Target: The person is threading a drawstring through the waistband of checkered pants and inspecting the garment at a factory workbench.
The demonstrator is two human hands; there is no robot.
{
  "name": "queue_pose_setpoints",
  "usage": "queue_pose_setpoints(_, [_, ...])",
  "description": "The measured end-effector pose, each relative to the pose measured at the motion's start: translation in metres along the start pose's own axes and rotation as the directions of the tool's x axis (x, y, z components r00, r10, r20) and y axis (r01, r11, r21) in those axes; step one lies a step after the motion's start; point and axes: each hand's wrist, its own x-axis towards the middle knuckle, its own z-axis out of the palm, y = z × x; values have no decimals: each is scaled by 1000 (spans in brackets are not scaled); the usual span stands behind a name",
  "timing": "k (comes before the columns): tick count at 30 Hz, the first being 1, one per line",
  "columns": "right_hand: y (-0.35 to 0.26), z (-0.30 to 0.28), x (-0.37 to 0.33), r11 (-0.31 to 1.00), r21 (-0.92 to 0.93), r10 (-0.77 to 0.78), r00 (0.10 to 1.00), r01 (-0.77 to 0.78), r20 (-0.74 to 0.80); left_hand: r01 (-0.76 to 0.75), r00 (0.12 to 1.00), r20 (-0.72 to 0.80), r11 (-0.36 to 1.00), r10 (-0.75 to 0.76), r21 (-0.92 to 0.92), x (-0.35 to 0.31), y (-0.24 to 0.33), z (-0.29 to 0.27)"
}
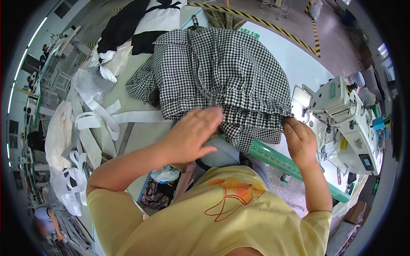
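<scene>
A black-and-white checked garment (239, 64) lies bunched in front of me, with a gathered band along its near side. Over its near left edge my left hand (194, 132) is stretched out flat, fingers together and thumb apart, gripping nothing. Its fingertips are slightly blurred, and I cannot tell whether they press on the cloth. At the garment's near right corner my right hand (300, 141) has its fingers closed on the cloth edge. A loose part of the checked fabric hangs over the table's front edge between my hands.
A white sewing machine (350, 119) stands close on the right. The green table edge (273, 158) runs beneath the cloth. White elastic strips (141, 116) and plastic bags (92, 85) lie left. Black and white garments (158, 21) are piled behind. Another person (47, 219) is at lower left.
</scene>
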Motion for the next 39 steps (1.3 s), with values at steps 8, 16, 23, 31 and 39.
queue_pose_setpoints(8, [2, -56, 36, 964, -108, -243, 970, 241, -2, 83, 996, 2, 932, -90, 352, -16, -12, -9])
queue_pose_setpoints(16, [-2, -92, 46, 908, -156, -396, 918, 389, -11, 271, 956, -222, 871, -192, 411, -32, -57, -15])
queue_pose_setpoints(23, [22, -76, 28, 911, -144, -390, 921, 387, 7, 544, 834, -279, 624, -476, 561, -52, -75, -70])
queue_pose_setpoints(31, [12, -16, -25, 947, -85, -297, 946, 309, 132, 287, 957, -195, 808, -215, 515, -65, -48, 3])
queue_pose_setpoints(39, [-12, 8, -45, 996, -83, -22, 987, 36, 157, 442, 897, -161, 856, -413, 269, -52, 9, 15])
